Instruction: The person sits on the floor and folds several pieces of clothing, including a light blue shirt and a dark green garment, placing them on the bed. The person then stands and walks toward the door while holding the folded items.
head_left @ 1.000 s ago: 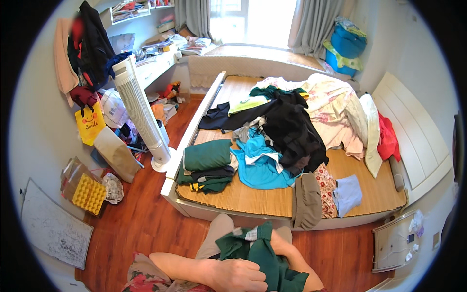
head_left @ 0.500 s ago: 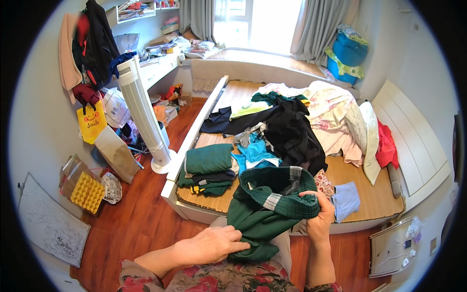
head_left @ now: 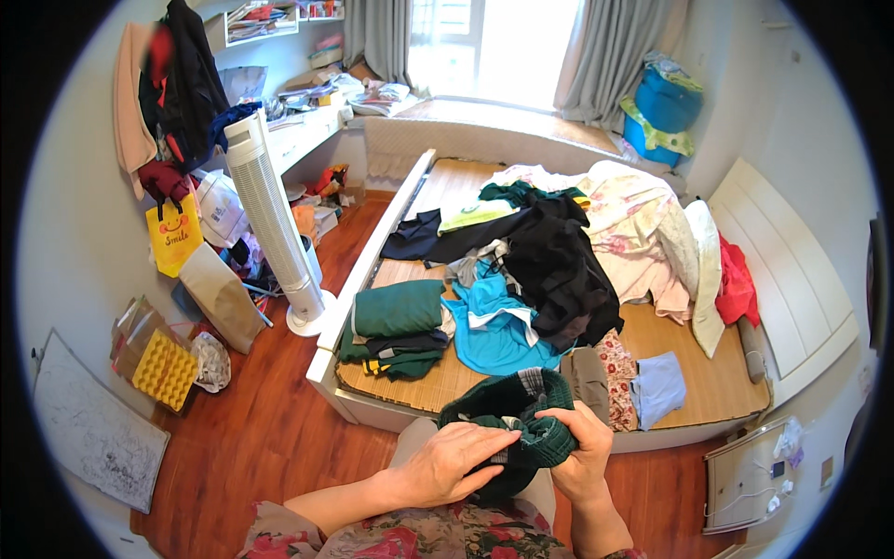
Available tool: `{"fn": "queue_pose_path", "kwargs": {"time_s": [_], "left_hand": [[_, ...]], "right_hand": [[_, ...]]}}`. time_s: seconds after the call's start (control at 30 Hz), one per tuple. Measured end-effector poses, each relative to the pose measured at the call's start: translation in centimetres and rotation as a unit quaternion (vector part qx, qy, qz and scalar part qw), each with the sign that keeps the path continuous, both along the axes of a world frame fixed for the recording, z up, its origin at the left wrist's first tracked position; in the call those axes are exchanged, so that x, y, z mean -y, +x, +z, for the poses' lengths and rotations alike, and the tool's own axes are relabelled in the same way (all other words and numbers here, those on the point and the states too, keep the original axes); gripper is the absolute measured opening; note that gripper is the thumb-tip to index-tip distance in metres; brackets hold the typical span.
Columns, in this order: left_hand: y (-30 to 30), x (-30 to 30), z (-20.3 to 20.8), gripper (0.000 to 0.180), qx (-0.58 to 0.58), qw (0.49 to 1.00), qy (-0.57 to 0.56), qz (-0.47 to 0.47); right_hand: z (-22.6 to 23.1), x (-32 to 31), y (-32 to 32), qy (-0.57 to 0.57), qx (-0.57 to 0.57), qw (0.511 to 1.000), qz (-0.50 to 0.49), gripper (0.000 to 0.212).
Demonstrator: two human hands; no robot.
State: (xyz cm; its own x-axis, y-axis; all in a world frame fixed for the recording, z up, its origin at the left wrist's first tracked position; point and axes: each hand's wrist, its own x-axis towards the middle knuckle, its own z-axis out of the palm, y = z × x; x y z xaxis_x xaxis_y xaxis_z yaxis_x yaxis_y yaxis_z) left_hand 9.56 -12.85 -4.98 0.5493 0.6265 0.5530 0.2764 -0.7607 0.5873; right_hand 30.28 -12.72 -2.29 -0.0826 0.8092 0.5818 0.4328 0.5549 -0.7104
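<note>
Bunching between both hands, a dark green garment [head_left: 507,402] hung above the lap, just short of the bed's [head_left: 428,380] near edge. The right hand [head_left: 585,456] clasped its rolled, ribbed band, seemingly to keep the thick edge gathered. The left hand [head_left: 447,463] lay over the near side, fingers nearly straight, thumb apart, perhaps steadying the cloth; whether it pinched or merely pressed could not be told.

The band's open mouth faced mostly upward, its far rim toward the bed. The bunch ran longest from left to right, sloping lower rightward; the garment's full long axis was lost in the folds.

Beyond, a brown folded cloth [head_left: 587,377], a red-flowered cloth [head_left: 615,368] and a light blue cloth [head_left: 658,387] lay side by side, with a green folded pile [head_left: 400,309] leftward, probably kept near for reach. Farther back sprawled a bright blue garment [head_left: 494,326] and black clothes [head_left: 563,270].
</note>
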Motion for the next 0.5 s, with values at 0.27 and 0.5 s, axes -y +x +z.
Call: {"fn": "queue_pose_path", "kwargs": {"time_s": [0.27,0.5], "left_hand": [[1.0,0.3,-1.6,0.072,-0.047,0.998,-0.027,-0.011],[1.4,-0.1,-2.4,0.066,-0.059,0.996,-0.024,0.06]], "right_hand": [[-0.6,0.3,0.7,-0.013,-0.06,0.997,-0.036,0.017],[0.0,0.9,0.6,-0.021,-0.033,0.999,-0.016,0.017]]}}
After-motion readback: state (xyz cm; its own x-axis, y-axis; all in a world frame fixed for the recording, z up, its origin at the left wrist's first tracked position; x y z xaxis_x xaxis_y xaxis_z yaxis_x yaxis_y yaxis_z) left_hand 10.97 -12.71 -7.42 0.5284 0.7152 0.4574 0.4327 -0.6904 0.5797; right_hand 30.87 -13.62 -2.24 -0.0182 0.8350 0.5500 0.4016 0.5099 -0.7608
